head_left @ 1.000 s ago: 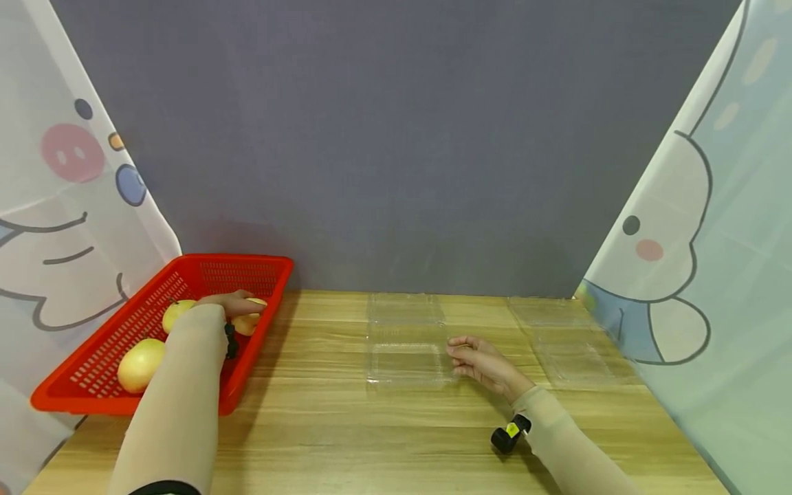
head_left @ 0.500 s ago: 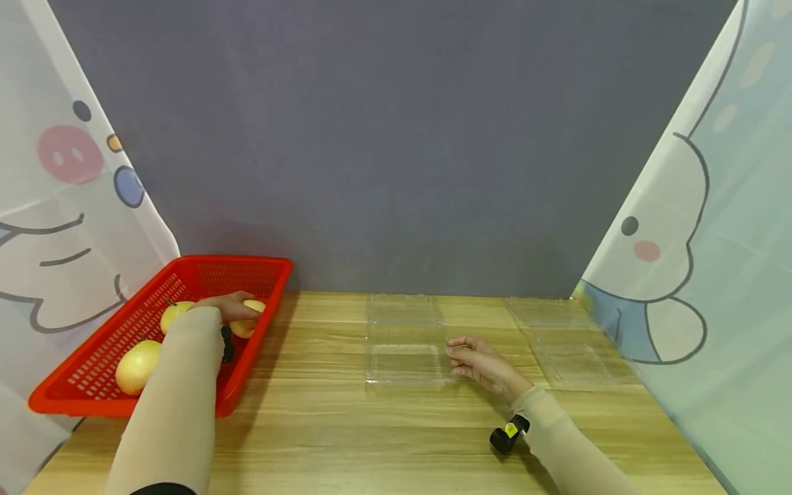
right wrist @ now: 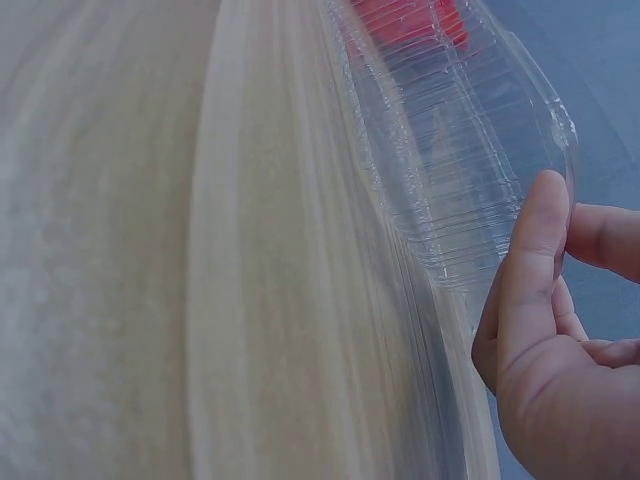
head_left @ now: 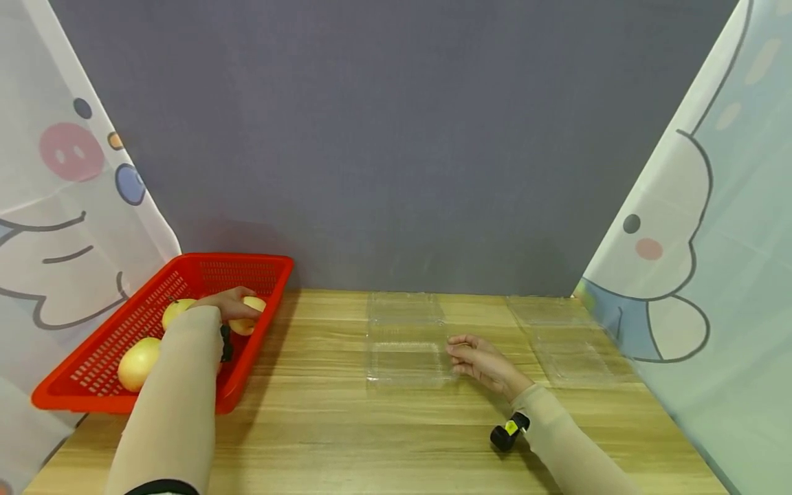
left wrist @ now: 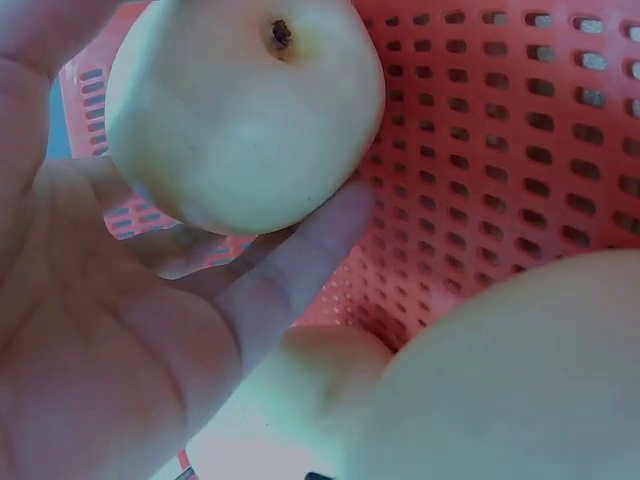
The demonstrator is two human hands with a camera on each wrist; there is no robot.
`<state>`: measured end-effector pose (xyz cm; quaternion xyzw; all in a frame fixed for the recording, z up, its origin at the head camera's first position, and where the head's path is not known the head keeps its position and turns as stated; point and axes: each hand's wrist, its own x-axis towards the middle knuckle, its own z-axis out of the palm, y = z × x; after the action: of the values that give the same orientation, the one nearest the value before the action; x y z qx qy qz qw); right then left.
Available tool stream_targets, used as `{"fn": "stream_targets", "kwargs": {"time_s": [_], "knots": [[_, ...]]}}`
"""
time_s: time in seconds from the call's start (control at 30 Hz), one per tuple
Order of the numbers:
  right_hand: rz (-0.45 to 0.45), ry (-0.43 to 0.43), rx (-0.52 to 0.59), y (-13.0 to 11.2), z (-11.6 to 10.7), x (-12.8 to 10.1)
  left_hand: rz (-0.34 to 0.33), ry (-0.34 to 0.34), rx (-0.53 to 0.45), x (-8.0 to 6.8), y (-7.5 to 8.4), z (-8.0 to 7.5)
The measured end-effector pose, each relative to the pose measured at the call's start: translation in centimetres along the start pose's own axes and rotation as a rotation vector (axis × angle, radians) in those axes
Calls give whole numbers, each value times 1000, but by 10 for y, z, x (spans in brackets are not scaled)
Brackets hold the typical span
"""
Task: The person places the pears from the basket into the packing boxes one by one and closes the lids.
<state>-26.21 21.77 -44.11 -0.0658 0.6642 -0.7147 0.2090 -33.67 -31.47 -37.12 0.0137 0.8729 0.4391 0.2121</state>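
My left hand (head_left: 238, 307) reaches into the red basket (head_left: 204, 269) at the table's left and grips a pale yellow round fruit (head_left: 252, 320). In the left wrist view the fruit (left wrist: 245, 115) lies against my palm with my fingers (left wrist: 300, 250) curled under it. My right hand (head_left: 459, 353) pinches the right edge of an open clear plastic clamshell box (head_left: 403, 344) lying flat mid-table. The right wrist view shows my thumb (right wrist: 535, 235) pressed on the box's rim (right wrist: 480, 150).
Two more yellow fruits (head_left: 176, 311) (head_left: 137, 363) lie in the basket. A second clear clamshell box (head_left: 559, 340) lies open at the right. Printed curtains hang on both sides, and a grey wall stands behind the wooden table (head_left: 346, 440).
My left hand has shifted slightly on the fruit in the basket. The right hand stays on the box's edge.
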Motion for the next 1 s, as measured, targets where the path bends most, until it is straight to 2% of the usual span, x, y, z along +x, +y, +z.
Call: {"fn": "stream_targets", "kwargs": {"time_s": [0.13,0.3,0.37,0.5,0.63,0.73,0.87,1.0], "knots": [[1,3,-9,-1,0,1,16,6,-20,3,-2,-6],[1,16,-9,-2,0,1,13,3,91,5,-2,-16],[1,16,-9,-2,0,1,2,-3,124,4,1,-18],[1,15,-12,-2,0,1,-5,-4,107,-1,12,-19],[0,11,-15,-2,1,0,36,-6,88,-6,22,-21],[3,11,-17,-2,0,0,88,0,109,-9,30,-22],[3,13,-19,-2,0,0,145,31,133,-14,40,-24],[0,6,-19,-1,1,-1,164,77,188,-17,47,-25]]}}
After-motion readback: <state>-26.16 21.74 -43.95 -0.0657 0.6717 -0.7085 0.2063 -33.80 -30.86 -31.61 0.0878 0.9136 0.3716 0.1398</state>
